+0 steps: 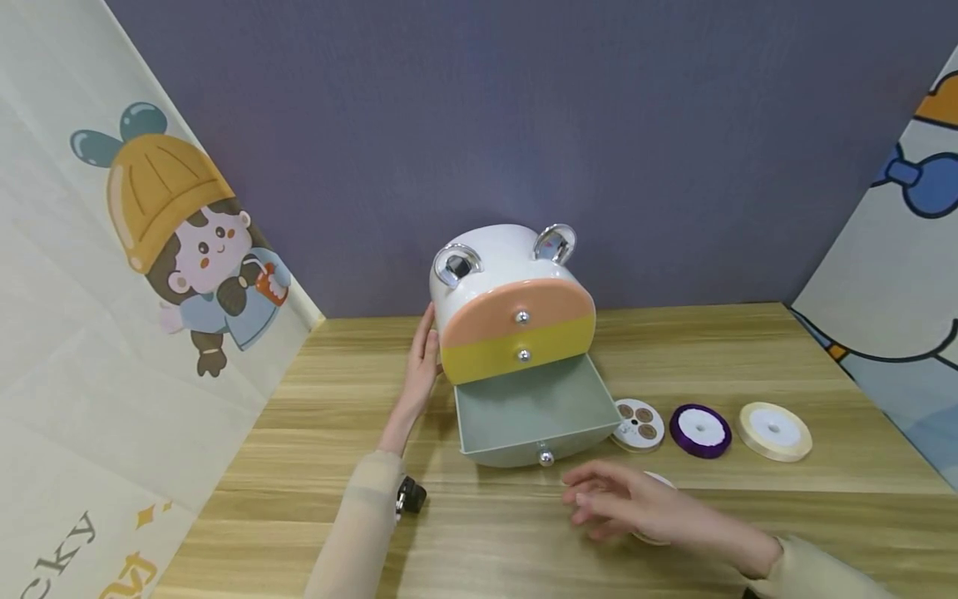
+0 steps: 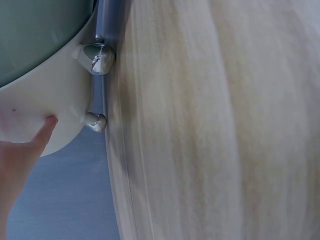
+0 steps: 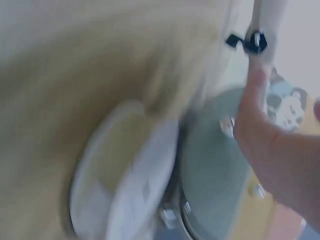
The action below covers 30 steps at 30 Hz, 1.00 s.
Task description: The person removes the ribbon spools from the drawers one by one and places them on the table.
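Observation:
A white storage box (image 1: 490, 258) with silver ears stands against the back wall. Its orange top drawer (image 1: 486, 320) and yellow middle drawer (image 1: 486, 358) are closed, while the grey-green bottom drawer (image 1: 501, 456) is pulled out with nothing visible inside. My left hand (image 1: 421, 374) rests against the box's left side; the left wrist view shows a finger touching the white shell (image 2: 65, 102). In front of the drawer, to the right, my right hand (image 1: 632, 503) hovers with loosely bent fingers and nothing in them. Beneath it lies a partly hidden white spool (image 1: 660, 477), blurred in the right wrist view.
Right of the drawer lie a white spool with brown circles (image 1: 638, 425), a purple ribbon spool (image 1: 700, 430) and a cream ribbon spool (image 1: 775, 432). The wooden table (image 1: 299, 499) meets a blue-grey wall (image 1: 374, 166). Cartoon-printed sheets flank both sides.

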Each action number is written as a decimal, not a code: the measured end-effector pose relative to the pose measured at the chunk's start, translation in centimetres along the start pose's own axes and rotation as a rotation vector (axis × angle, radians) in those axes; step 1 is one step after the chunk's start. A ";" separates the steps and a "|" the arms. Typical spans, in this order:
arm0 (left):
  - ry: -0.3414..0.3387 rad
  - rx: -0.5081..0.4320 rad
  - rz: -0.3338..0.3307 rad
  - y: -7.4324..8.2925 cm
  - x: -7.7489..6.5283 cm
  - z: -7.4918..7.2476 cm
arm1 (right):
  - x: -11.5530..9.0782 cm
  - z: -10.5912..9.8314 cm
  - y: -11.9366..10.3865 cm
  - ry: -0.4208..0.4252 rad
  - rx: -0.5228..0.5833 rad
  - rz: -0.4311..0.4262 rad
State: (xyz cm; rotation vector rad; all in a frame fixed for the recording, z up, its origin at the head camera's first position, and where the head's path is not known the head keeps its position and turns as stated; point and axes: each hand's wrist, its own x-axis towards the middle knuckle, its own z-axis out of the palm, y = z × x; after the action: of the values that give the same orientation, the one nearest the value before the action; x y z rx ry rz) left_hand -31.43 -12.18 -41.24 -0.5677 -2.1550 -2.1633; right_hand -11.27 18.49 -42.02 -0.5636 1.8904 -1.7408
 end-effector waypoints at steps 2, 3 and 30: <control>0.003 -0.001 0.002 0.0 0.0 -0.1 | 0.7 0.5 0.3 0.008 0.210 0.121; 0.005 0.001 0.003 0.1 0.0 -0.1 | 1.1 0.7 0.5 0.022 0.286 0.168; 0.022 0.049 -0.006 0.6 -0.3 0.1 | 6.6 1.7 1.0 0.185 0.694 0.290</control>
State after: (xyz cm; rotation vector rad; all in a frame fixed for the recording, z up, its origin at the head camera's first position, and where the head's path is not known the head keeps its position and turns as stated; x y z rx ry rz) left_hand -30.94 -12.14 -40.80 -0.5324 -2.1942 -2.1037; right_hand -15.39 13.26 -43.64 0.1303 1.2520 -2.1194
